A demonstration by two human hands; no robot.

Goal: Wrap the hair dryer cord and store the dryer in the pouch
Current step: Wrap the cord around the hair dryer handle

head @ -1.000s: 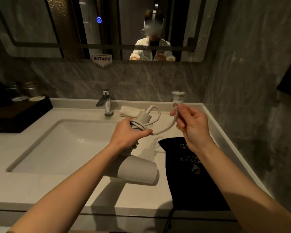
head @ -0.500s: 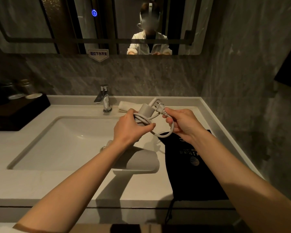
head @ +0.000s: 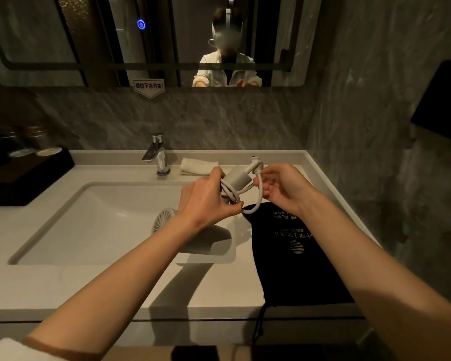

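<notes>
A white hair dryer (head: 238, 177) is held over the counter, handle end up, its barrel and rear grille (head: 164, 220) below my forearm. My left hand (head: 206, 201) grips the handle and the white cord (head: 255, 201) coiled round it. My right hand (head: 281, 190) pinches the cord just below the plug (head: 255, 162), a last loop hanging between the hands. The black pouch (head: 297, 259) with gold print lies flat on the counter, below and right of the hands.
A white basin (head: 94, 225) lies to the left, with a chrome tap (head: 158, 157) behind it. A folded white cloth (head: 198, 165) sits by the back ledge. A dark tray with jars (head: 23, 170) is at far left. A stone wall stands close on the right.
My right hand has brought the plug end in from the right towards the dryer handle, shortening the free cord to one small loop. The dryer has tilted, its grille now showing.
</notes>
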